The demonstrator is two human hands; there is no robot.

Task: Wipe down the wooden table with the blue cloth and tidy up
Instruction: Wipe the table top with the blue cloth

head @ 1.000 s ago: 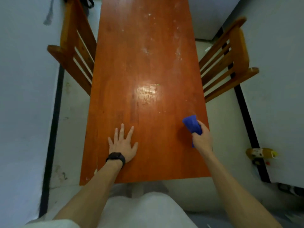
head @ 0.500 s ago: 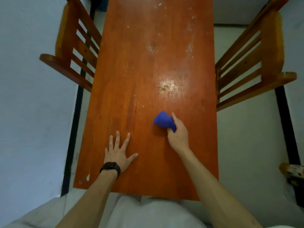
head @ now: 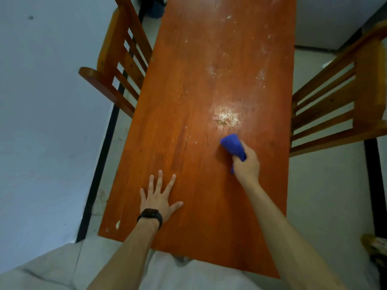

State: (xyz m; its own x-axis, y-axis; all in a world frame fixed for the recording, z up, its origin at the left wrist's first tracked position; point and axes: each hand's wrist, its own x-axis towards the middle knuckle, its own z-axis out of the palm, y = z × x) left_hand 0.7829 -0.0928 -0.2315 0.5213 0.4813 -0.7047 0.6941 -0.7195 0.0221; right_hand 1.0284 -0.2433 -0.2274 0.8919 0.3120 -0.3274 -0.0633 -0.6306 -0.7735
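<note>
- Blue cloth [head: 232, 146] is bunched into a wad. The fingers of the right hand [head: 246, 164] are curled round it, and its free end is pushed down onto the wooden table [head: 178, 101]. It sits right of the table's centre line and short of the table's right edge.
- A second ago the wad was at the table's right edge, and half a second ago it was at the centre line. Now it is part-way back toward the right edge and a little farther from the table's near end.
- That path reads as a side-to-side stroke creeping up the table, so wiping seems to be under way but at an early stage.
- The pale specks and smears [head: 211, 70] on the table's far half look untouched, so most of the surface probably still needs passes.
- The left hand [head: 158, 199], with a black watch [head: 150, 214] at the wrist, lies palm down with straight, spread fingers. It is on the table's near end, left of the centre line, in the same spot as in both earlier frames, and is likely bracing the body.
- The left chair [head: 117, 65] stands at the table's left long side and the right chair [head: 335, 105] at its right long side. Their framing has shifted with the head, and I cannot tell that either has moved.
- The tidying part of the task shows no sign of having begun.
</note>
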